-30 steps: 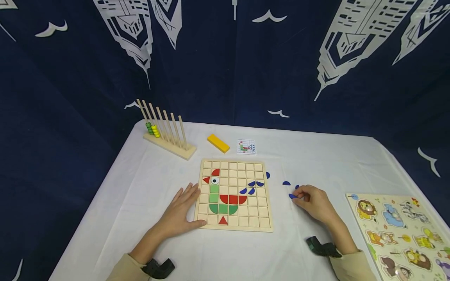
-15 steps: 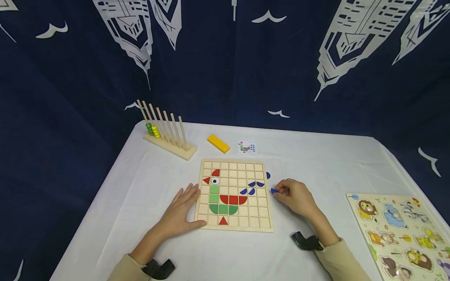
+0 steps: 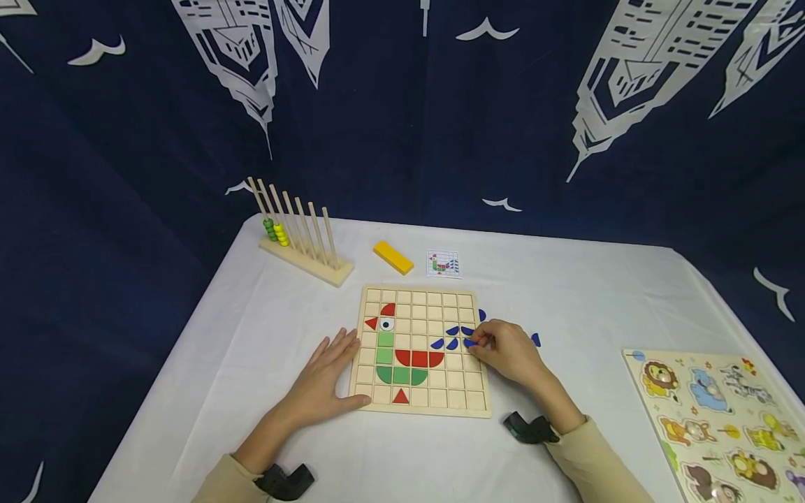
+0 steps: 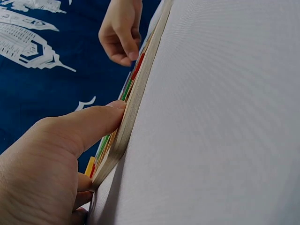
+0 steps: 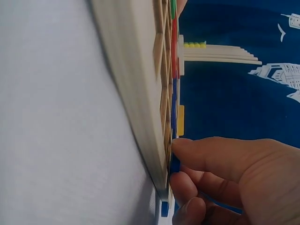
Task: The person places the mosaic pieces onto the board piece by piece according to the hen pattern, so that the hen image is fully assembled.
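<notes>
A square wooden grid board (image 3: pixel 418 399) lies on the table, with red, green and blue shapes set in it as a bird-like figure. My left hand (image 3: pixel 327 384) rests at its left side, fingers extended and thumb (image 4: pixel 101 121) touching the near edge. Over the right-hand columns, my right hand (image 3: pixel 508 351) pinches a blue half-circle piece (image 5: pixel 175 164) between thumb and fingers. The held piece is close over a cell beside several blue pieces (image 3: pixel 452 344) in the board. A small pattern card (image 3: pixel 444 264) behind the board shows a similar figure.
One loose blue piece (image 3: pixel 482 315) lies by the board's right edge, another (image 3: pixel 536 339) beyond my right hand. A yellow block (image 3: pixel 393 258) and a peg stand with beads (image 3: pixel 308 264) are at the back. An animal puzzle board (image 3: pixel 717 412) lies at right.
My right hand has moved left from the loose pieces to the board's right columns, carrying the blue half-circle piece. My left hand has stayed at the board's left edge.
</notes>
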`<state>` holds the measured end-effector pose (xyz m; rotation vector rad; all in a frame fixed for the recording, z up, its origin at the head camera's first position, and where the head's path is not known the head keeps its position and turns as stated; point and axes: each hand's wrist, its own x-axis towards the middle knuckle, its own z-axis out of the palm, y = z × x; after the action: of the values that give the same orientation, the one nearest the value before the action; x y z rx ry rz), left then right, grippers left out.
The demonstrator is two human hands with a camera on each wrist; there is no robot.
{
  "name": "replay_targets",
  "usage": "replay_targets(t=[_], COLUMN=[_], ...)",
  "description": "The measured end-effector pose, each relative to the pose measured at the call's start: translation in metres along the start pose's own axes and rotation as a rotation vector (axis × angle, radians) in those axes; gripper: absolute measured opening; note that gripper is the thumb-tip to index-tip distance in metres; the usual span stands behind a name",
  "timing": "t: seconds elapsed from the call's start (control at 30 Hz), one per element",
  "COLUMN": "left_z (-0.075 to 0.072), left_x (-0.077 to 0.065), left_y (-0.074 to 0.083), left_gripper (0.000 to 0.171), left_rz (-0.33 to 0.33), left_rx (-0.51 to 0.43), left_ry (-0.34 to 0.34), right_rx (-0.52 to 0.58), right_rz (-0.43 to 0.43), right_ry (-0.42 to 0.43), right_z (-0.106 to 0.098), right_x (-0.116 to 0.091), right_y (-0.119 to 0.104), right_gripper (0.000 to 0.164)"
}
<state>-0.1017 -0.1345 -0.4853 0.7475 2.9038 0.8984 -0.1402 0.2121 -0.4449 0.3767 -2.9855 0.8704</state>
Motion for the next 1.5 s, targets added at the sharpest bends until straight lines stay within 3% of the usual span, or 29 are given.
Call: replay_targets(t=[0.4,0.87,1.17,1.5], left_z=[0.000,-0.003,-0.002,-0.001], left_x=[0.001,0.002,0.002,0.002], left_y=[0.000,0.000,0.001,0.001], left_gripper=[0.100,0.100,0.099,0.099], left_rz=[-0.016,-0.018,-0.011,-0.012], left_rx=[0.001,0.000,-0.008,0.000], left_ry=[-0.030,-0.036,-0.028,-0.028], right_rx=[0.007,-0.040,-0.033,-0.021], right_rz=[0.059,0.198,0.279,0.207], right_ry=[0.036,0.205,0.146,0.188], right_z=[-0.007,-0.041,-0.041,-0.033], right_x=[-0.006,-0.033,-0.036,-0.032], right_y=[0.008,0.057,0.073,0.077], right_gripper=[0.008,0.014,0.022,0.015])
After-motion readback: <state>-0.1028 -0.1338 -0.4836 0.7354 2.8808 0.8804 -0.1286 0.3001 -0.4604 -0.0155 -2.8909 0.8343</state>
